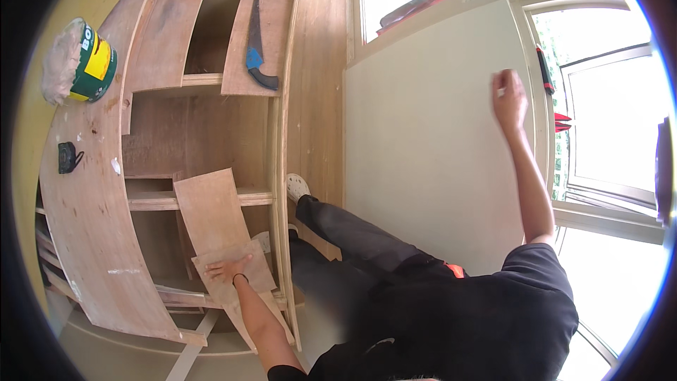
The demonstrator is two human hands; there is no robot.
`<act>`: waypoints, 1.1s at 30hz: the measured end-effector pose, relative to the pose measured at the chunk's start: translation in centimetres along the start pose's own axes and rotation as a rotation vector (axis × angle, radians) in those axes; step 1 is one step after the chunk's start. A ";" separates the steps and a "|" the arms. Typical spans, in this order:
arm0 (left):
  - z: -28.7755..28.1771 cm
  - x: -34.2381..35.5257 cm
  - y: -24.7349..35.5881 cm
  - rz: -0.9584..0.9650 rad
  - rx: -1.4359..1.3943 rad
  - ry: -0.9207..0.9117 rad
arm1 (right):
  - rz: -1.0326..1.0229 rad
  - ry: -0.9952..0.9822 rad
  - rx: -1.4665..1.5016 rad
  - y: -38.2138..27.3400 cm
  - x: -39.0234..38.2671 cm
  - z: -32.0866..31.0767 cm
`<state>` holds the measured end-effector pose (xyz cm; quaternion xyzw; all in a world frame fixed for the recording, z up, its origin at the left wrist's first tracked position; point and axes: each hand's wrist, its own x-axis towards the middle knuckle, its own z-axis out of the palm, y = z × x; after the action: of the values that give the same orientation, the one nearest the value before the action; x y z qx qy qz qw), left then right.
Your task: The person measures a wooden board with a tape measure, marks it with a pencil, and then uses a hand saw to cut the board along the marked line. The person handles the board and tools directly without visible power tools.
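My left hand lies flat with spread fingers on a small plywood piece. That piece rests across a longer plywood strip, which spans the open bays of a wooden cabinet frame. My right hand is raised away to the right, in front of the white panel, its fingers closed. A small whitish bit shows at the fingers, too small to name. Farther off, a handsaw with a blue and black handle lies on a plywood board at the cabinet's far end.
A green and yellow bucket and a dark tape measure sit on the long plywood board at left. A red and black tool and a red-handled item are by the window at right. My legs stand alongside the cabinet.
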<state>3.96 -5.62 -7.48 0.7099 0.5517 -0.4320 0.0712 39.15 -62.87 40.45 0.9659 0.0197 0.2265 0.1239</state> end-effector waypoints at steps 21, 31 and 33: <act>-0.1 -1.6 -1.4 0.052 -0.043 0.077 | 0.524 -0.066 0.078 7.5 4.4 -1.4; 0.4 -3.2 -2.6 0.169 -0.250 0.180 | 0.486 -1.024 1.333 -27.8 -6.9 3.8; 0.1 -3.5 -2.4 0.143 -0.325 0.136 | 0.156 -1.083 1.250 -34.3 -10.1 5.4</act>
<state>1.87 -7.30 -4.20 0.7540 0.5660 -0.2820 0.1781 33.15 -31.81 22.85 0.8307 0.0126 -0.3145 -0.4591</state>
